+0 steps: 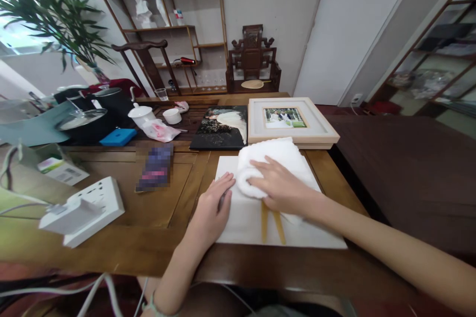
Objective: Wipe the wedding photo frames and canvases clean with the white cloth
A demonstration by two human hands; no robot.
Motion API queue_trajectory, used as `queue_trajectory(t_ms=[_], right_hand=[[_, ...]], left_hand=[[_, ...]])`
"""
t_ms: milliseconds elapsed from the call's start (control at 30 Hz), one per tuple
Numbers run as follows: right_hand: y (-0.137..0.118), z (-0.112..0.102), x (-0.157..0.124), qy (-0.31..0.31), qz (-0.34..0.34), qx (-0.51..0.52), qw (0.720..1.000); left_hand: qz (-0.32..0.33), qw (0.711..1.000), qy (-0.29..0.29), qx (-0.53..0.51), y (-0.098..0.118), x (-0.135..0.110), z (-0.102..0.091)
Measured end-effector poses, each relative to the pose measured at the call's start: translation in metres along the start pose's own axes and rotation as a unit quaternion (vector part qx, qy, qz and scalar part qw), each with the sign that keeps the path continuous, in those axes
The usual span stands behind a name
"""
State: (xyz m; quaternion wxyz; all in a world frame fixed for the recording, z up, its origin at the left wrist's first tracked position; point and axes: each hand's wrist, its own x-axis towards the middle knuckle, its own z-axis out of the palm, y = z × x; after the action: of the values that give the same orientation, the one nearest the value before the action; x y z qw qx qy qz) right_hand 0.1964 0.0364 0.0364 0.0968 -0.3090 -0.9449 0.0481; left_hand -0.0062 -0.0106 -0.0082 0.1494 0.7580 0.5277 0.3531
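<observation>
A white folded towel (277, 158) lies on a flat white board (241, 218) on the wooden table. My right hand (282, 185) rests on the towel's near left end, fingers stretched flat over the rolled edge. My left hand (211, 205) lies flat on the board's left edge, fingers extended toward the towel. Two thin yellow-brown sticks (271, 225) poke out from under my right hand across the board.
Behind the towel sit a white-framed photo (292, 121) and a dark photo print (223, 126). A white power strip (87, 208) lies at the left with cables. Tea ware, a blue box (118, 136) and pots crowd the far left. A dark bench is to the right.
</observation>
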Motion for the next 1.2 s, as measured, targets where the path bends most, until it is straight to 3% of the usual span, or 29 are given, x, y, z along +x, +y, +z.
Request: queue_trajectory(t_ms=[167,300,467,633,767,867,1033,1133,1200], right_hand=[[-0.042,0.003,-0.039,-0.016,-0.119,-0.021,0.993],[-0.060,-0.005,-0.061,-0.017,-0.170,0.034,0.985],[-0.036,-0.012,-0.047,-0.024,-0.073,0.112,0.991],[-0.004,-0.007,-0.012,0.013,0.067,0.047,0.997],[-0.005,-0.001,0.005,0.023,0.097,0.028,0.995],[-0.023,0.004,0.004,0.004,0.043,0.013,0.999],[-0.049,0.003,-0.016,-0.045,-0.151,0.025,0.987],[-0.050,-0.008,-0.031,-0.072,-0.225,0.089,0.968],[-0.044,-0.019,-0.039,-0.093,-0.231,0.139,0.958]], left_hand=[[0.006,1.000,-0.008,0.007,-0.003,0.000,0.000],[0.006,1.000,-0.011,0.002,-0.005,-0.001,0.001],[0.004,1.000,-0.012,0.010,-0.005,-0.002,0.001],[-0.009,1.000,-0.009,0.009,-0.002,-0.001,-0.001],[-0.010,1.000,-0.007,0.002,0.003,-0.001,-0.003],[-0.017,1.000,0.015,-0.008,0.006,-0.001,-0.005],[-0.046,0.998,0.040,-0.021,0.008,-0.002,-0.008],[-0.045,0.998,0.030,-0.021,0.008,-0.003,-0.008],[-0.041,0.999,0.015,-0.018,0.008,-0.003,-0.007]])
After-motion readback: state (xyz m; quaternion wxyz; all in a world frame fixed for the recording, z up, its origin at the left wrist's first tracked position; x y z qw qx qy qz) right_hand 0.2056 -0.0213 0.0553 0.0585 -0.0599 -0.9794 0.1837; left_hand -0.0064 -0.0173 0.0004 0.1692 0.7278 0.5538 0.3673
